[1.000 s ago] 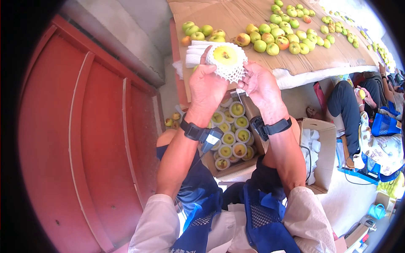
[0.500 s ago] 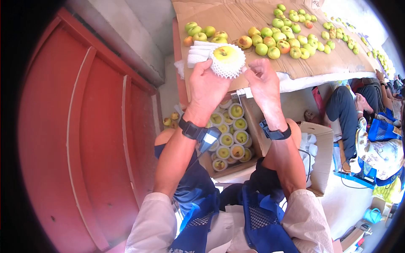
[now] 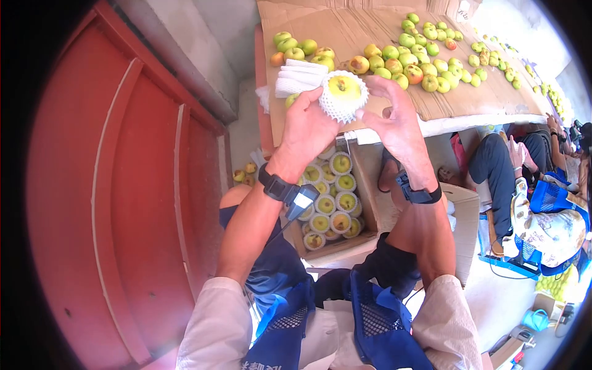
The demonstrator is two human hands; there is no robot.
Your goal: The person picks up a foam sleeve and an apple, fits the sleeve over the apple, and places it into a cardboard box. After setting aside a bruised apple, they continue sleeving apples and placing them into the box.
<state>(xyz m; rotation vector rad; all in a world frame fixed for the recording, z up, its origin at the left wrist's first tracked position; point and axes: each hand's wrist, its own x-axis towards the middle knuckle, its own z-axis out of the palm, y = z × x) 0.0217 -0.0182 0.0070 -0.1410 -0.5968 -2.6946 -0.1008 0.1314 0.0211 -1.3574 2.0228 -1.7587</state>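
My left hand (image 3: 308,126) is closed round the lower left of a yellow-green apple (image 3: 344,87) in a white foam net (image 3: 338,111), above the near edge of the table. On the apple's right side, my right hand (image 3: 398,117) curves round it, thumb at the net's lower edge and fingers at its upper edge. Behind my left hand, a stack of white foam nets (image 3: 297,80) lies on the cardboard-covered table (image 3: 345,37). Below my hands, an open cardboard box (image 3: 368,216) holds rows of netted apples (image 3: 325,204).
Loose apples (image 3: 407,60) spread across the tabletop to the right. A red door (image 3: 80,203) stands on my left. An open carton (image 3: 465,222) is by my right knee. Farther right, another person (image 3: 499,179) sits near the table. Several apples (image 3: 245,172) lie low on the left.
The netted apple has shifted slightly right and down in my left hand. My right hand's pinched fingers have opened and come round the apple's right side.
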